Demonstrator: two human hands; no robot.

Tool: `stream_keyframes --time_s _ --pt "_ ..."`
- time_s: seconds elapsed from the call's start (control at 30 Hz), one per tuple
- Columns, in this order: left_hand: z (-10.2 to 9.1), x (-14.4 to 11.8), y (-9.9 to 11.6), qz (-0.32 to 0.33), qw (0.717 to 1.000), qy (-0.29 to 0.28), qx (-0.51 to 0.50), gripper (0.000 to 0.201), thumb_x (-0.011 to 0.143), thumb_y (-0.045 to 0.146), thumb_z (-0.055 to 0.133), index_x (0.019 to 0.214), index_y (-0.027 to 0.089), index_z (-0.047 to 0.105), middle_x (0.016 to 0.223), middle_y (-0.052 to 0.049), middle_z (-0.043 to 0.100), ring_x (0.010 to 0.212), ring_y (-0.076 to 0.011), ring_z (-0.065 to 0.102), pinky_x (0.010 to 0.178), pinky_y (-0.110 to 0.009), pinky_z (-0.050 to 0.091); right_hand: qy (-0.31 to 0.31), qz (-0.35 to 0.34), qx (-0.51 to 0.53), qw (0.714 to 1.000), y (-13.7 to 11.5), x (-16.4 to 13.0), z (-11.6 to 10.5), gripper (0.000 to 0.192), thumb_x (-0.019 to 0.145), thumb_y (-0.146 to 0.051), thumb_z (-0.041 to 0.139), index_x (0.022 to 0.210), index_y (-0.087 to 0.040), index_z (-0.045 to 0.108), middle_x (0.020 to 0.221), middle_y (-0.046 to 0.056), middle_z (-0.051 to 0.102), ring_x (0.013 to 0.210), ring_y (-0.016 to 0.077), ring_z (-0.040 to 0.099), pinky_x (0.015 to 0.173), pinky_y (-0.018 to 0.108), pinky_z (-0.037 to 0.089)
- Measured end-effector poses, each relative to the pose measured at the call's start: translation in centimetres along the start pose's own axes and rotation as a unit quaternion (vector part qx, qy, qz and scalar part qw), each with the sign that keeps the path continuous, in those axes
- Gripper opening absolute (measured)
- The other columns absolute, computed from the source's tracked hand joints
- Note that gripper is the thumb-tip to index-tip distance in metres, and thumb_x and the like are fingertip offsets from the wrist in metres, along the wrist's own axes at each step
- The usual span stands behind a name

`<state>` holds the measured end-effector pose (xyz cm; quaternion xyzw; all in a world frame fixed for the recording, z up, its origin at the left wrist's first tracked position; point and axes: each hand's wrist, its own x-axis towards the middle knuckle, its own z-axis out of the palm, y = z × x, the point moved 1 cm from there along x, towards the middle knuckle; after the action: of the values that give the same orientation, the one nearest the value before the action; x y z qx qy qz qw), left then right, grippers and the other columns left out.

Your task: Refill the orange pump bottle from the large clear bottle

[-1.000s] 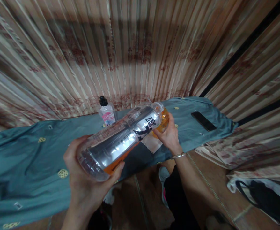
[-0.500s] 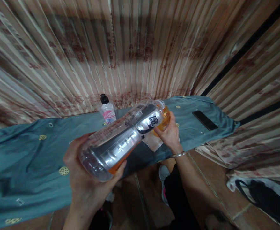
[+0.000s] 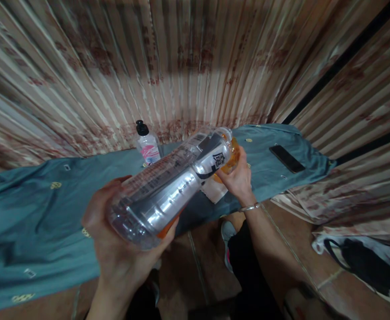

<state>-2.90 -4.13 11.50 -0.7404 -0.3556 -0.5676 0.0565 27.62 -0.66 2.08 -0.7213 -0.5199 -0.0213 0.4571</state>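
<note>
My left hand [image 3: 121, 253] is wrapped round the base end of a large clear plastic bottle [image 3: 168, 195] with a silver label. The bottle lies tilted in the air, its mouth end up and to the right. Beyond that mouth, my right hand [image 3: 241, 178] grips an amber, see-through container [image 3: 234, 158]. The bottle's neck partly hides this container, so its exact kind does not show, nor whether the two touch. A pale sheet of paper or tissue [image 3: 214, 190] lies on the cloth below my right hand.
A small clear bottle [image 3: 149, 151] with a black cap and pink label stands behind the large bottle. At the right lies a black phone [image 3: 286, 158] on the teal cloth [image 3: 65, 200]. Pleated curtains [image 3: 195, 62] hang behind. A black bag [image 3: 364, 262] is at the lower right.
The view has shifted a little, so the surroundings sit slightly higher. The large bottle's mouth end has moved slightly up and right in view. Both hands keep their holds.
</note>
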Motion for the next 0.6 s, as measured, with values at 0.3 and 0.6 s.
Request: stream_keyframes --time_s 0.3,0.6 --pt "-1.1 0.2 0.5 -0.058 0.996 -0.066 0.025 0.101 0.079 0.042 0.084 0.167 0.044 0.034 0.138 -0.014 0.059 0.120 -0.0437 0.065 0.091 -0.074 0.065 0.002 0.006 0.008 1.000 -0.5 0.0 -0.1 0.103 0.080 -0.069 0.080 0.161 -0.022 0.037 0.155 0.021 0.063 0.140 0.0419 0.065 0.117 0.063 0.054" --pt "-0.3 -0.5 -0.1 -0.056 0.998 -0.016 -0.004 0.099 0.077 0.046 0.087 0.165 0.036 0.043 0.135 -0.014 0.061 0.116 -0.0398 0.068 0.087 -0.063 0.068 0.002 0.018 0.012 1.000 -0.8 0.0 -0.2 0.104 0.076 -0.064 0.083 0.159 -0.018 0.040 0.153 0.021 0.066 0.138 0.0421 0.067 0.116 0.063 0.055"
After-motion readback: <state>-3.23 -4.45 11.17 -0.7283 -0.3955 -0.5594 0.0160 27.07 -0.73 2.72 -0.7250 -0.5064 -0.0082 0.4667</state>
